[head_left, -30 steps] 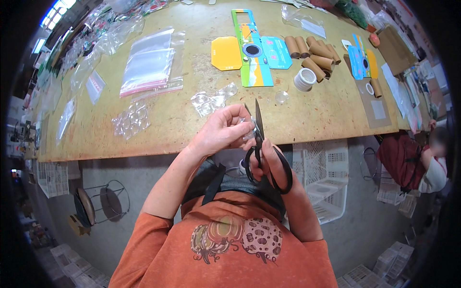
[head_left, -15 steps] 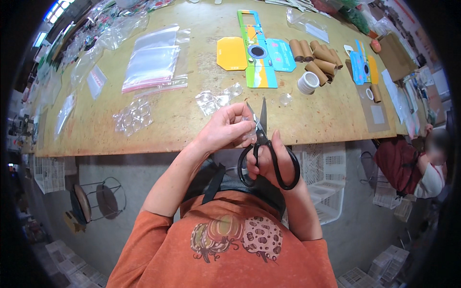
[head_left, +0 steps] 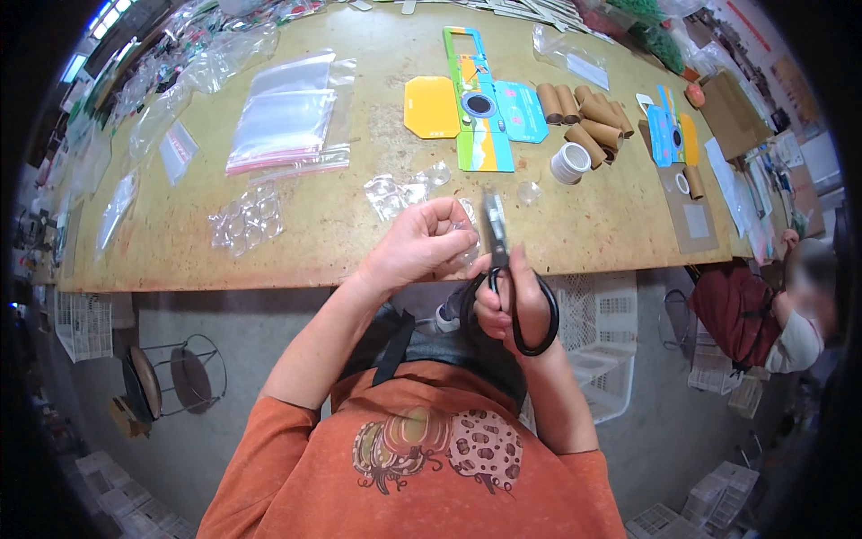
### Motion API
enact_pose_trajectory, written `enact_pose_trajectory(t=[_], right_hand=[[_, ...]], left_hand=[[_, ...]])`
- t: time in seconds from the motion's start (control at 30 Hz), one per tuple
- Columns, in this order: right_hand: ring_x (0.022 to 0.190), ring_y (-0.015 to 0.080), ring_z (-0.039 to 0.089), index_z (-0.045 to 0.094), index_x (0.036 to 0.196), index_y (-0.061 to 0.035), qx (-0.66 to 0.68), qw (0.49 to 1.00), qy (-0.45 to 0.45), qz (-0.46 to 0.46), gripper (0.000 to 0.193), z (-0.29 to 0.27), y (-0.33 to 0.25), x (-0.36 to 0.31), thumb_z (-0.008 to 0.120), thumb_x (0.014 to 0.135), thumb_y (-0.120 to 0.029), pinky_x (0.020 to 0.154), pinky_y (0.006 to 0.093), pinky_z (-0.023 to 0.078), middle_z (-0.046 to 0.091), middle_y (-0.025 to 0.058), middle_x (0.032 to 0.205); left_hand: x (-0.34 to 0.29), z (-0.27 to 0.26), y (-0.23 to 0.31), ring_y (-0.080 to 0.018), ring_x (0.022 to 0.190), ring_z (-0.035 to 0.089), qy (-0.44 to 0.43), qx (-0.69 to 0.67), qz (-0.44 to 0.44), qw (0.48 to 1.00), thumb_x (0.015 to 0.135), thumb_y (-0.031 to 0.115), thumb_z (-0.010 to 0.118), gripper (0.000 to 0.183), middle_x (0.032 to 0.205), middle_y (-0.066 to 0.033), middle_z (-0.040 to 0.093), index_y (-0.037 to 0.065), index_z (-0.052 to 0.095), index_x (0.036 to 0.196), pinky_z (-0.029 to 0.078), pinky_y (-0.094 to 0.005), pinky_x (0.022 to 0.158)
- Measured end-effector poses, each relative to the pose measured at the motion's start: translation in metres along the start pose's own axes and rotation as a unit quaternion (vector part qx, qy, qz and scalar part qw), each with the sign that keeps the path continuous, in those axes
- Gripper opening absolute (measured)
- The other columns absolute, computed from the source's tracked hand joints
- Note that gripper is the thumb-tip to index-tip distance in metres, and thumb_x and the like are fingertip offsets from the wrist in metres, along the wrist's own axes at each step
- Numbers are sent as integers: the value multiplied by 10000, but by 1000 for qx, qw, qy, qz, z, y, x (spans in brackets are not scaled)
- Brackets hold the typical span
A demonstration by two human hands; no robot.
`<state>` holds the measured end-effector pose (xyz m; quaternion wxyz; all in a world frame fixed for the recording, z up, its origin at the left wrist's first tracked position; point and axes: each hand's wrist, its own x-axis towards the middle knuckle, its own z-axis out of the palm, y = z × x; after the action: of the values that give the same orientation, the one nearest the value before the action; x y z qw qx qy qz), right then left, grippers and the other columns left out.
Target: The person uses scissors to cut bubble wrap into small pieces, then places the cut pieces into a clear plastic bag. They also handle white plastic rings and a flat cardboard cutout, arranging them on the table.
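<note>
My right hand (head_left: 521, 310) grips a pair of scissors (head_left: 496, 238) by its black loop handles. The blades point away from me, look closed and are slightly blurred. Just left of them, my left hand (head_left: 422, 241) pinches a small clear plastic piece (head_left: 463, 235) between thumb and fingers, above the table's front edge; its shape is partly hidden. Beyond my left hand lies a clear sheet of round plastic bubbles (head_left: 395, 193). Another such sheet (head_left: 247, 220) is farther left. A single clear round piece (head_left: 530, 191) rests to the right of the blades.
On the table (head_left: 359, 256) are clear zip bags (head_left: 283, 112), an unfolded printed card (head_left: 479, 135), brown cardboard tubes (head_left: 597, 117) and white rings (head_left: 570, 164). A second card (head_left: 672, 126) lies at the right. A co-worker (head_left: 745, 305) sits at the right; a stool (head_left: 193, 377) stands at the left.
The scissor blades have come together and moved a little right, away from the plastic piece. My left hand stays nearly in place, still pinching.
</note>
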<state>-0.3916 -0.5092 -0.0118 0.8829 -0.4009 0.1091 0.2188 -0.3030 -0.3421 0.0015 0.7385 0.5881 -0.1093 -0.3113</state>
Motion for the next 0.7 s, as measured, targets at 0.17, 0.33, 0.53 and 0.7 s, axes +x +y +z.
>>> enact_pose_trajectory(t=[0.17,0.33,0.53,0.7], right_hand=[[646,218,534,499,1141,-38,124,990,17,-58,598,-3,-5,5,259,992,-566,639,377,467,550,82,774],[622,195,543,490,1163,-26,61,995,9,-76,554,-8,1,-4,288,1004,-516,598,345,481,563,76,756],[543,142,566,508,1146,-16,-42,994,-72,75,502,6,25,-8,344,1008,-470,513,292,509,560,59,719],[534,143,554,516,1122,-30,-53,995,-40,77,469,6,33,2,359,1006,-456,499,292,497,562,64,706]], left_hand=[[16,5,-15,-81,611,551,114,331,173,921,851,112,669,225,670,-49,579,-6,618,1036,464,-248,574],[0,-13,-8,-241,785,642,239,464,256,814,813,93,673,324,986,-136,625,34,611,1126,527,-324,681],[-9,-55,-9,-295,1044,511,263,580,232,735,721,203,749,314,1065,-110,586,65,656,987,432,-379,921],[-15,-60,-9,-258,1032,515,253,519,234,783,721,142,766,240,1042,-78,605,31,623,880,446,-360,870]])
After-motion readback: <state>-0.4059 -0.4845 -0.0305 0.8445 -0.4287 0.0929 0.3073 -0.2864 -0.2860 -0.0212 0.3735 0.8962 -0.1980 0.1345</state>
